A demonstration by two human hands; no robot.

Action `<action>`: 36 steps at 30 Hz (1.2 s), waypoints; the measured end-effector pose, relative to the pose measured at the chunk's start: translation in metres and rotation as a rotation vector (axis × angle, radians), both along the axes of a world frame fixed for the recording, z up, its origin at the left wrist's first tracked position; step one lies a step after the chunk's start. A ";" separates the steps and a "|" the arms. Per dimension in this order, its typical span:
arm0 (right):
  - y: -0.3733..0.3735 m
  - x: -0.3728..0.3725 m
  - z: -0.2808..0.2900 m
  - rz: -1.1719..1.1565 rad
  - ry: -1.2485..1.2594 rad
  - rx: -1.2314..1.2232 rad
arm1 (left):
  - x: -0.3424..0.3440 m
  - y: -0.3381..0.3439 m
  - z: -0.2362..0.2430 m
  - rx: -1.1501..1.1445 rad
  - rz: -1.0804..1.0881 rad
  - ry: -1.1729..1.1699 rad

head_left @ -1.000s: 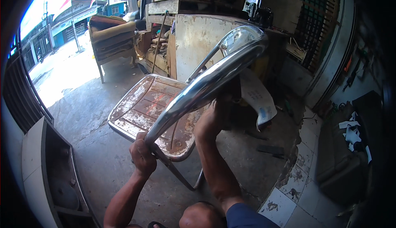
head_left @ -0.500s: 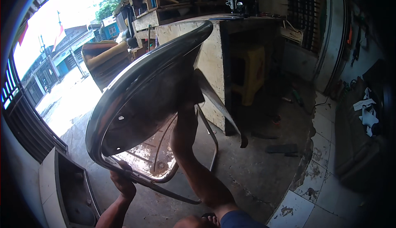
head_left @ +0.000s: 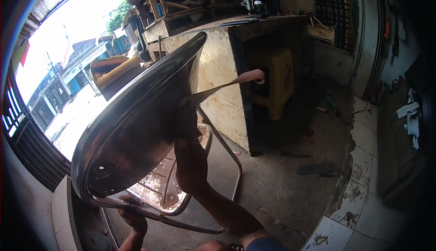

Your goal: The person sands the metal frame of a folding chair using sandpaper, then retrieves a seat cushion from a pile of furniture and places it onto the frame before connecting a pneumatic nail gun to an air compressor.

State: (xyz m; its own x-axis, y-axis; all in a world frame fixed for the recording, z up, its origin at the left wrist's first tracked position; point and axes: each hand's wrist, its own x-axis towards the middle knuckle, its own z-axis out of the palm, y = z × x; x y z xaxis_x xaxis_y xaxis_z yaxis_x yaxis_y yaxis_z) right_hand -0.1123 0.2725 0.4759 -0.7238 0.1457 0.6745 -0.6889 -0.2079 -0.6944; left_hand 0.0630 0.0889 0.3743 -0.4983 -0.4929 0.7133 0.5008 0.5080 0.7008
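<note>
1. Shiny curved metal chair back panel fills the middle of the view. It is tilted, with its top edge up near the wooden bench and its bottom edge low on the left.
2. The left hand is at the bottom of the panel. Its fingers are curled around the thin metal tube of the chair frame, gripping it.
3. The right hand is pressed flat against the inside of the panel, with the fingers spread and pointing up.
4. Behind the panel is the rusty metal chair seat, lying low near the floor. It looks brown and worn.
5. A pale strip of loose covering hangs out from the panel toward the right.
6. A big workbench made of chipboard stands just behind the chair.
7. A yellow plastic stool sits in the dark space under the bench.
8. The grey concrete floor meets white tiles on the right.
</note>
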 end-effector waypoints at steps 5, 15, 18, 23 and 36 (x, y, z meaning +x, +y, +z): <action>0.051 -0.137 0.007 0.247 -0.180 -0.067 | -0.047 0.045 -0.016 0.198 -0.063 -0.003; 0.016 0.018 0.026 -0.125 0.122 -0.015 | -0.022 0.017 -0.012 0.035 0.046 0.045; 0.022 -0.010 0.016 0.130 -0.116 -0.150 | -0.027 0.024 -0.013 0.037 0.118 0.037; -0.013 0.036 0.007 -0.163 0.118 -0.036 | -0.019 0.026 -0.016 0.057 0.052 0.017; 0.013 -0.044 -0.058 -0.250 -0.011 0.291 | -0.038 0.047 -0.001 0.152 -0.010 0.024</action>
State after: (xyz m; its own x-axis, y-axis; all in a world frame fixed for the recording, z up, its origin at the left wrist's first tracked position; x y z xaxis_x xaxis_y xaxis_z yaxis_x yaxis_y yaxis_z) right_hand -0.1559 0.2853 0.4178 -0.6976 0.1224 0.7059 -0.6855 0.1724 -0.7074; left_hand 0.0254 0.1364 0.3737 -0.4872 -0.5914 0.6426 0.5227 0.3920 0.7570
